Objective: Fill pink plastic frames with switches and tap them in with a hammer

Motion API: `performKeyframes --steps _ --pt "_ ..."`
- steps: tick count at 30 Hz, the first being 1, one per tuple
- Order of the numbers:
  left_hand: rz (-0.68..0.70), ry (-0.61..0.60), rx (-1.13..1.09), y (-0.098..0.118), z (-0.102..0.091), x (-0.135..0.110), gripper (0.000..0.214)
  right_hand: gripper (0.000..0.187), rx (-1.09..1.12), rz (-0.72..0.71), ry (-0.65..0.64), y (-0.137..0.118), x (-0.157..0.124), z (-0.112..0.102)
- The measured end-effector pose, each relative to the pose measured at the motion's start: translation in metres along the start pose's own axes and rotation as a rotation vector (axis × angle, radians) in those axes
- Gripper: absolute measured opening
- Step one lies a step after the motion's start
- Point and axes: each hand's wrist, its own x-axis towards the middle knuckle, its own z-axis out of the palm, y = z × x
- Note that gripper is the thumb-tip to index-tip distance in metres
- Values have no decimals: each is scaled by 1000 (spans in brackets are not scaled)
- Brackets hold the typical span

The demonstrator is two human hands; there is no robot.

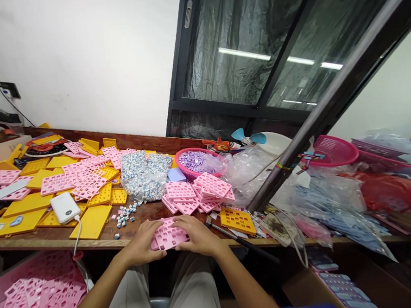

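Observation:
Between my two hands is a pink plastic panel with square holes [170, 234], held above the table's front edge. My left hand [144, 241] grips its left side with the fingers over the top and the thumb near the lower edge. On the right side my right hand [199, 236] holds it the same way. Another pink layer shows at the left under the panel; whether it is a separate piece I cannot tell. Just behind my hands lies a pile of similar pink panels [181, 191]. Small blue-and-white pieces [125, 215] are scattered to the left.
Yellow panels [91, 221] and a white power bank [65, 208] lie at left. Behind stand a bag of small pieces [146, 176] and a pink basket of purple pieces [195, 163]. A slanted metal pole [313, 101] rises at right. A bin of pink panels [36, 294] is below left.

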Motion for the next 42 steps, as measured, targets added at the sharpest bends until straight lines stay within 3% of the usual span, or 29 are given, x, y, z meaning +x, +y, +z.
performKeyframes --steps 3,5,9,13,25,42 --pt "10 6 -99 -2 -5 -1 93 99 -3 -25 -128 8 11 -3" --pt "-2 20 -162 -5 -12 -2 93 107 1 -13 -170 13 16 -2" --pt "-26 29 -193 -13 -21 -4 92 106 1 13 -194 22 29 3" --pt "-39 42 -150 -18 -18 -6 92 107 -5 3 -257 28 43 2" --pt "-26 94 -118 -10 -18 -10 95 106 107 -11 -399 43 70 -12" --pt "-22 101 -133 -13 -14 -12 95 110 173 -14 -458 55 76 -4"
